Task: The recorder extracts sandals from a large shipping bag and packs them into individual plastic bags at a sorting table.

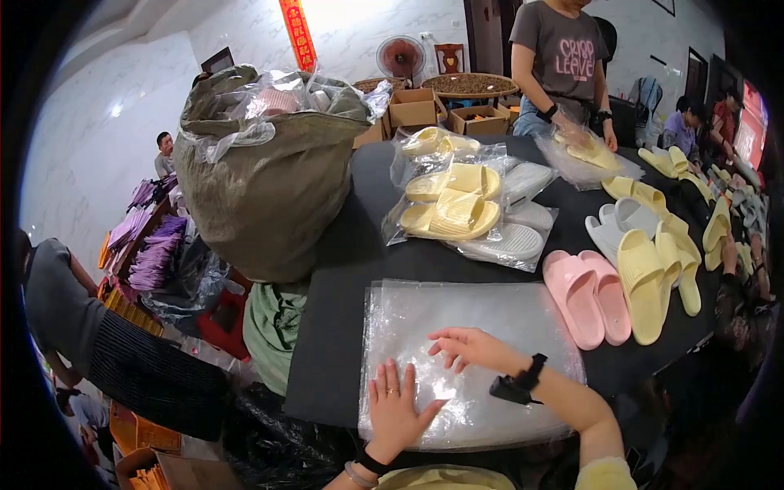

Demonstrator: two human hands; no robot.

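Note:
A stack of clear plastic bags (498, 314) lies on the black-covered table (327, 327) in front of me. My left hand (398, 412) rests flat on the stack's left part with its fingers spread. Just to its right, my right hand (472, 349) is over the bags, fingers loosely bent and apart, holding nothing. Right of the stack sits a pair of pink slippers (590, 298). Beside them stand yellow slippers (643, 286) and grey ones (604, 237). Beyond the stack, bagged yellow slippers (453, 216) are piled with bagged white slippers (508, 243).
A large olive sack (265, 188) full of bagged slippers bulges at the table's left. Across the table a person (559, 73) handles a bagged yellow slipper (594, 151). More people work at the far right. Cardboard boxes (416, 109) stand behind; another person (65, 310) bends at the left.

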